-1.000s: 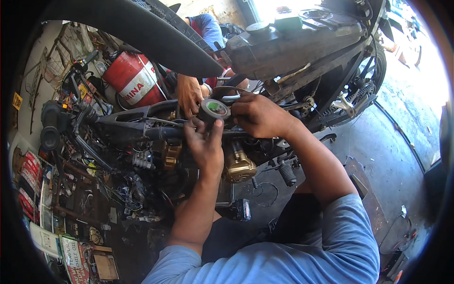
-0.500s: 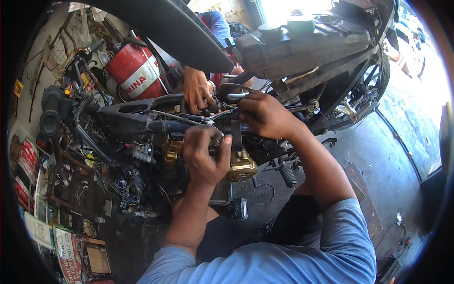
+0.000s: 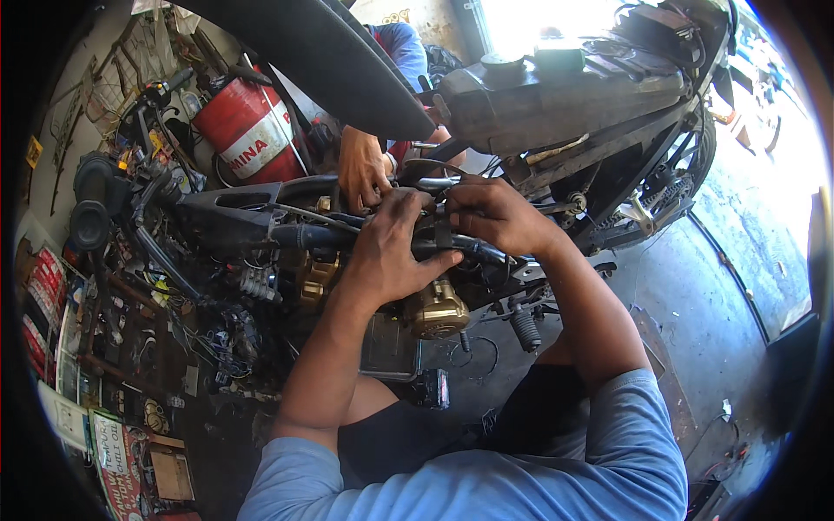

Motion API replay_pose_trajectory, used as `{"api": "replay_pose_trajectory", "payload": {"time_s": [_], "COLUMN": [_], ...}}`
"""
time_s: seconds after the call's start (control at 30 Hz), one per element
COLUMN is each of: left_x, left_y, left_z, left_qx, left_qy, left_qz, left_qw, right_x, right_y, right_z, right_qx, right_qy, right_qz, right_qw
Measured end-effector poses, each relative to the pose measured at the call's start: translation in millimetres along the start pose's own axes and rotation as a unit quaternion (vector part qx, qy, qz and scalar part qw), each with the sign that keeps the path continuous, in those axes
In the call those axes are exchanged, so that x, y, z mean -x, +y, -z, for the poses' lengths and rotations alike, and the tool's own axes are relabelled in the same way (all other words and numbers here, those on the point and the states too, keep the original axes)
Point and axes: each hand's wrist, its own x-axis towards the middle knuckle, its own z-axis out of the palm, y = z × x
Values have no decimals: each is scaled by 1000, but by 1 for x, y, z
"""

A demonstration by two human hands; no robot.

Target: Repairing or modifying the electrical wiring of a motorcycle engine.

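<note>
A partly stripped motorcycle with a dark frame tube (image 3: 317,235) stands before me. My left hand (image 3: 391,252) reaches over the middle of the frame, its thumb spread away from the fingers; the fingertips touch parts there that I cannot make out. Close by on the right, my right hand (image 3: 495,213) has its fingers curled in a pinch, and whatever lies in them is hidden. Below my hands is a gold engine cover (image 3: 439,314). From the far side a co-worker's hand (image 3: 361,165) works at the frame, right beside my left fingers.
A long black panel (image 3: 321,61) overhangs the far side. The grey tank-like part (image 3: 556,100) sits at the upper right. Behind stands a red and white drum (image 3: 252,130). Handlebar parts (image 3: 91,213) and loose wiring crowd the left. A footpeg (image 3: 525,328) sticks out towards me.
My left hand has moved away from me, up against the co-worker's hand, and its thumb has spread. The coloured wires seen between my hands are now covered. My right hand has shifted only slightly.
</note>
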Motion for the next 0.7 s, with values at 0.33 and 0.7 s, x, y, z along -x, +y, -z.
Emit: {"api": "replay_pose_trajectory", "payload": {"time_s": [0.33, 0.7], "left_x": [-6, -7], "left_y": [3, 3], "left_z": [-2, -17], "left_qx": [432, 556], "left_qy": [23, 274], "left_qz": [167, 234], "left_qw": [886, 749], "right_x": [0, -5], "right_y": [-1, 9], "right_z": [5, -5], "right_qx": [-85, -20], "right_qy": [-4, -5], "right_qz": [-47, 16], "right_qw": [995, 1000]}}
